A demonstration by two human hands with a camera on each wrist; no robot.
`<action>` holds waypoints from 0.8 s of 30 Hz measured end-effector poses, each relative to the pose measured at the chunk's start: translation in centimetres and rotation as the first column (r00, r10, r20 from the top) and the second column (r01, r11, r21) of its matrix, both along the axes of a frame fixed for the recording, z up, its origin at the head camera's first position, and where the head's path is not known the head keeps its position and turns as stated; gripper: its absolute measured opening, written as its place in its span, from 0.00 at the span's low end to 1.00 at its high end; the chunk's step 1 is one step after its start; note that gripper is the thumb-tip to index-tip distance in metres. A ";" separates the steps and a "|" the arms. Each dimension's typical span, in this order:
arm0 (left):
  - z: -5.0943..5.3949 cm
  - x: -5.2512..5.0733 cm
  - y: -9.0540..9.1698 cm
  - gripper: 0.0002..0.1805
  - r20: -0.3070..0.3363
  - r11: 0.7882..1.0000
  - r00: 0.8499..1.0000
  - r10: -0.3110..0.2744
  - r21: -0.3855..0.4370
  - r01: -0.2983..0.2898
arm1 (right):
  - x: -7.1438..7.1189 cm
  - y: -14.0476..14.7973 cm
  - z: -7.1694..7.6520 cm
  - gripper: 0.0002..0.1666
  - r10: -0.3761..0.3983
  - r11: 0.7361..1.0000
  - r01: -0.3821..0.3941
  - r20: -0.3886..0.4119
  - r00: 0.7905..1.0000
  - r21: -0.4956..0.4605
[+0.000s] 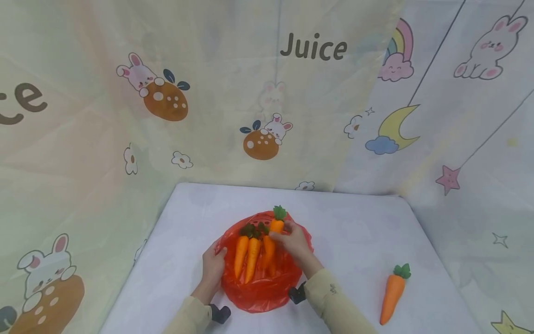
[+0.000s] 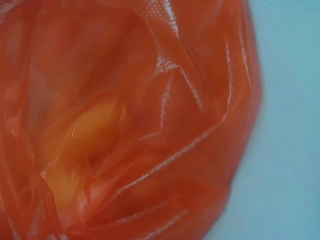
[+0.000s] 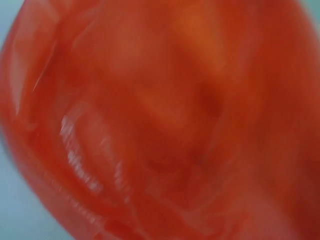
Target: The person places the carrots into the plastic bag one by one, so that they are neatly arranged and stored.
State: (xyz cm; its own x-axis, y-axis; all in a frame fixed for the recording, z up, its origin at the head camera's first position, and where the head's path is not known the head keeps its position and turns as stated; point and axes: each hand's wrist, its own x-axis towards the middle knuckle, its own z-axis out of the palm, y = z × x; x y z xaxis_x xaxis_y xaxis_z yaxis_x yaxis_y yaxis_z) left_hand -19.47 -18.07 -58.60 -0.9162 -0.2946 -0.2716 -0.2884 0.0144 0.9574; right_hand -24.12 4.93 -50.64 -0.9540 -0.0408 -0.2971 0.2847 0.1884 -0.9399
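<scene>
A red plastic bag (image 1: 260, 297) lies open on the table, with several orange carrots (image 1: 252, 260) inside, their green tops toward the back. My left hand (image 1: 213, 265) grips the bag's left edge. With thumb and fingers my right hand (image 1: 297, 242) pinches one carrot (image 1: 276, 226) near its leafy top, over the right part of the bag. Red film (image 2: 200, 130) fills most of the left wrist view, with blurred orange shapes behind it. The right wrist view shows mostly blurred red film (image 3: 150, 150); neither hand can be made out in the wrist views.
A single carrot (image 1: 392, 297) lies on the white table (image 1: 346, 227), right of the bag, its leaves pointing away. Printed cloth (image 1: 217, 83) with rabbits and flowers hangs behind and on both sides of the table.
</scene>
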 end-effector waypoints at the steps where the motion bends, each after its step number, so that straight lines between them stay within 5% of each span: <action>1: 0.0 0.0 0.0 0.24 0.000 1.000 1.000 -0.002 -0.003 0.002 | -0.1 0.0 -0.2 0.46 -0.006 0.999 0.006 -0.008 1.000 0.041; 11: -0.1 0.0 0.1 0.25 -0.004 1.000 1.000 -0.009 -0.005 0.009 | -1.0 -0.5 -1.7 0.42 -0.015 0.946 0.026 -0.035 0.999 0.324; 19: 0.0 0.0 0.2 0.25 -0.004 1.000 1.000 -0.013 0.000 0.013 | -1.4 -0.5 -2.7 0.42 -0.010 0.932 0.014 -0.014 1.000 0.363; 24: -0.1 0.0 0.1 0.25 0.002 1.000 1.000 -0.006 0.007 0.006 | -1.4 -0.7 -3.4 0.42 -0.013 0.945 -0.002 0.044 0.999 0.328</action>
